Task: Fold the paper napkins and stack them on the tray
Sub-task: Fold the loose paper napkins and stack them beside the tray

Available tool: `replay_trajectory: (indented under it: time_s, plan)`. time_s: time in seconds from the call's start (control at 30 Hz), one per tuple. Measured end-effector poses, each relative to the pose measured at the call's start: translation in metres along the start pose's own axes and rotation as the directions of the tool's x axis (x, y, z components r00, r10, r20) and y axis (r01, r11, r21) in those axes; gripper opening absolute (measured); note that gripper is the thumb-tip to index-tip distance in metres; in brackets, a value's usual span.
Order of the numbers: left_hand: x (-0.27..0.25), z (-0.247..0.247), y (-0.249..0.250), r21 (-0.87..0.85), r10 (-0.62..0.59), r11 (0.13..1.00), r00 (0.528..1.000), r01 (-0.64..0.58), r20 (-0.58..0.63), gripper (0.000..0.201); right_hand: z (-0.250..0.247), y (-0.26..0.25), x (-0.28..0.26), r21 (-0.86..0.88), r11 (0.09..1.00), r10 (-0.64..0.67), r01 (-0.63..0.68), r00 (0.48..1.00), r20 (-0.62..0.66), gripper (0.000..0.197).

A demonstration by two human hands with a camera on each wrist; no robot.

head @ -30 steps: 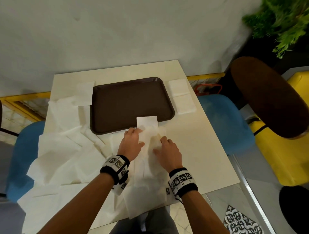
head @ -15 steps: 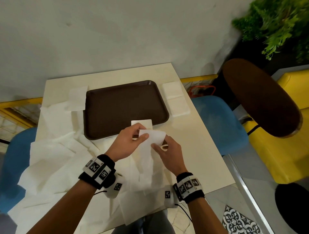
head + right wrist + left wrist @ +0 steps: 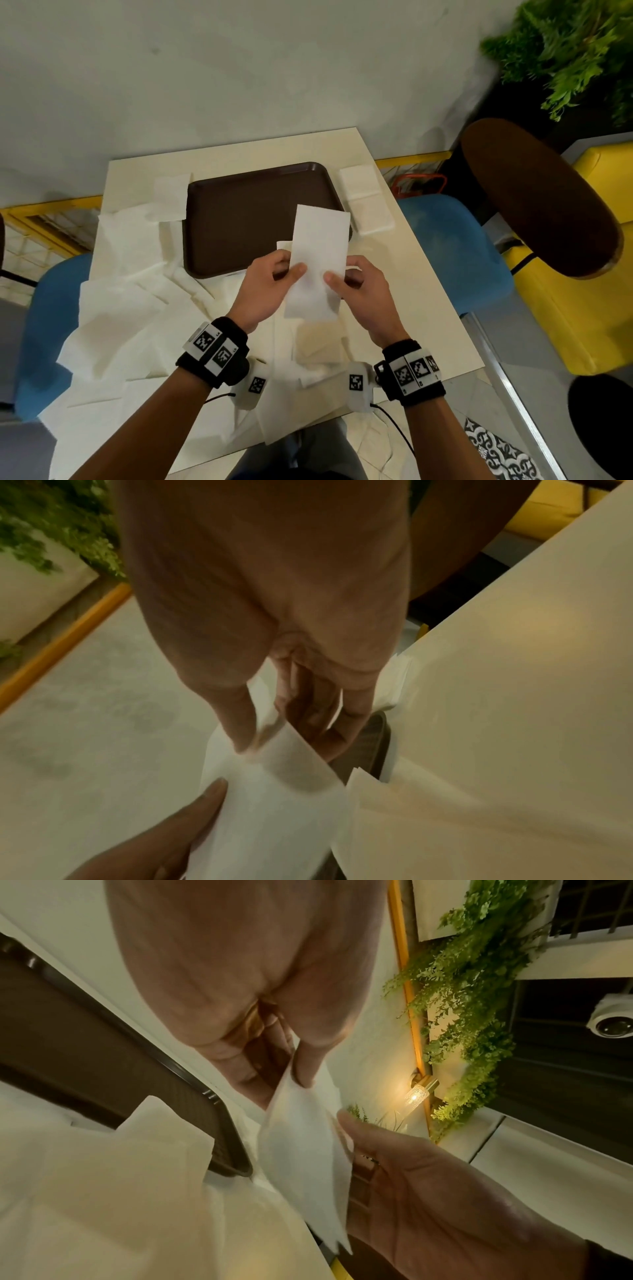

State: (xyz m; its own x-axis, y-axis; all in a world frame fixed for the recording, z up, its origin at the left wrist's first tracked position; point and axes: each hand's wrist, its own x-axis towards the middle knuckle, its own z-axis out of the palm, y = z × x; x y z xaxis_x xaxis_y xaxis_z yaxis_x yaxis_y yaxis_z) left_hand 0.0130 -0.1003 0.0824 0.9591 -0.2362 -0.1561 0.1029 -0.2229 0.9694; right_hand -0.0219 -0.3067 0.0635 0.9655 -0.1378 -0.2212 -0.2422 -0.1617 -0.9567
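Both your hands pinch the napkin (image 3: 317, 260) at mid-length, left hand (image 3: 265, 287) on its left edge and right hand (image 3: 361, 291) on its right, lifted over the counter (image 3: 411, 274). It looks feather-light and limp, likely to tear or sag, so keep each grip at the edges. Beyond it, the tray (image 3: 239, 219) holds no stack yet.

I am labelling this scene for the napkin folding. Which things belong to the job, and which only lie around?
Job: held napkin, pinched by left hand and right hand; brown tray; unfolded napkins; folded napkins beside the tray.

Around: table; blue chair; green plant; yellow seat.
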Motion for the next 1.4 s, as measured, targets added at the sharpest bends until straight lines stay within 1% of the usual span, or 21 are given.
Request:
replay_trajectory:
  time_s: [0.07, 0.1, 0.17, 0.23, 0.27, 0.33, 0.4, 0.47, 0.5, 0.6, 0.67, 0.7, 0.77, 0.83, 0.9, 0.97, 1.03, 1.13, 1.23, 1.3, 1.4]
  plan:
    - [0.0, 0.0, 0.002, 0.025, 0.01, 1.0, 0.999, -0.009, -0.049, 0.009, -0.002, -0.002, -0.003, -0.046, 0.999, -0.011, 0.012, 1.0, 0.014, 0.02]
    - [0.0, -0.001, 0.002, 0.021, 0.007, 1.0, 0.997, -0.005, -0.081, 0.012, -0.002, -0.003, -0.004, -0.049, 0.999, -0.015, 0.016, 1.0, 0.014, 0.016]
    - [-0.002, -0.004, 0.002, -0.069, -0.004, 0.998, 0.993, -0.004, -0.122, 0.028, -0.002, -0.005, -0.007, -0.032, 0.999, -0.011, 0.011, 1.0, 0.001, 0.014]
    - [-0.004, -0.008, 0.004, -0.116, 0.017, 0.993, 0.995, -0.028, -0.095, 0.042, -0.003, -0.009, -0.01, -0.002, 1.0, -0.009, 0.009, 1.0, -0.016, 0.012]
    - [-0.005, -0.01, 0.006, -0.087, 0.044, 0.995, 0.997, -0.05, -0.062, 0.046, -0.003, -0.012, -0.011, 0.014, 1.0, -0.009, 0.009, 1.0, -0.019, 0.014]
    - [-0.004, -0.014, 0.008, 0.065, 0.124, 0.99, 0.992, -0.125, 0.02, 0.058, -0.005, -0.018, -0.013, 0.032, 0.999, -0.011, 0.012, 1.0, -0.016, 0.02]
    - [-0.001, -0.017, 0.004, 0.29, 0.23, 0.928, 0.972, -0.235, 0.054, 0.072, -0.008, -0.026, -0.014, 0.046, 0.999, -0.015, 0.016, 1.0, -0.006, 0.023]
    - [0.003, -0.019, -0.002, 0.478, 0.355, 0.814, 0.934, -0.331, 0.041, 0.079, -0.014, -0.036, -0.016, 0.054, 0.998, -0.029, 0.029, 0.999, 0.013, 0.025]
    - [0.006, -0.02, -0.002, 0.533, 0.399, 0.766, 0.916, -0.358, 0.041, 0.082, -0.017, -0.041, -0.017, 0.054, 0.998, -0.034, 0.033, 0.999, 0.024, 0.026]
    - [0.014, -0.019, 0.009, 0.599, 0.487, 0.649, 0.861, -0.468, 0.145, 0.086, -0.024, -0.055, -0.021, 0.104, 0.995, -0.017, 0.012, 0.998, 0.056, 0.034]
    - [0.02, -0.018, 0.018, 0.576, 0.518, 0.591, 0.813, -0.565, 0.265, 0.078, -0.027, -0.061, -0.02, 0.162, 0.986, 0.014, -0.025, 0.998, 0.068, 0.04]
    - [0.022, -0.017, 0.022, 0.551, 0.515, 0.586, 0.798, -0.594, 0.313, 0.073, -0.028, -0.063, -0.019, 0.221, 0.974, 0.038, -0.053, 0.997, 0.07, 0.043]
    - [0.027, -0.017, 0.026, 0.493, 0.502, 0.61, 0.784, -0.621, 0.366, 0.067, -0.029, -0.068, -0.018, 0.382, 0.918, 0.082, -0.105, 0.994, 0.076, 0.045]
    - [0.03, -0.017, 0.026, 0.433, 0.514, 0.638, 0.771, -0.637, 0.376, 0.064, -0.031, -0.072, -0.018, 0.519, 0.845, 0.104, -0.13, 0.991, 0.08, 0.042]
    - [0.032, -0.017, 0.025, 0.402, 0.535, 0.649, 0.763, -0.646, 0.362, 0.053, -0.035, -0.072, -0.016, 0.562, 0.815, 0.136, -0.142, 0.989, 0.054, 0.043]
    - [0.034, -0.017, 0.025, 0.404, 0.542, 0.659, 0.773, -0.635, 0.33, 0.045, -0.038, -0.071, -0.013, 0.498, 0.852, 0.177, -0.159, 0.984, 0.012, 0.05]
    - [0.035, -0.017, 0.026, 0.422, 0.522, 0.687, 0.806, -0.592, 0.28, 0.043, -0.041, -0.069, -0.011, 0.448, 0.875, 0.195, -0.185, 0.98, 0.022, 0.058]
    - [0.034, -0.015, 0.031, 0.412, 0.5, 0.727, 0.835, -0.55, 0.232, 0.041, -0.043, -0.069, -0.011, 0.407, 0.9, 0.145, -0.158, 0.987, 0.062, 0.061]
    - [0.03, -0.011, 0.041, 0.277, 0.457, 0.818, 0.861, -0.505, 0.222, 0.039, -0.042, -0.068, -0.009, 0.389, 0.915, 0.091, -0.103, 0.995, 0.05, 0.057]
    - [0.031, -0.006, 0.043, 0.208, 0.43, 0.857, 0.876, -0.472, 0.219, 0.042, -0.039, -0.067, -0.007, 0.338, 0.941, 0.039, -0.033, 0.999, -0.012, 0.055]
    - [0.035, 0.002, 0.043, 0.105, 0.352, 0.922, 0.919, -0.374, 0.179, 0.046, -0.038, -0.064, -0.001, 0.129, 0.988, -0.068, 0.089, 0.985, -0.158, 0.053]
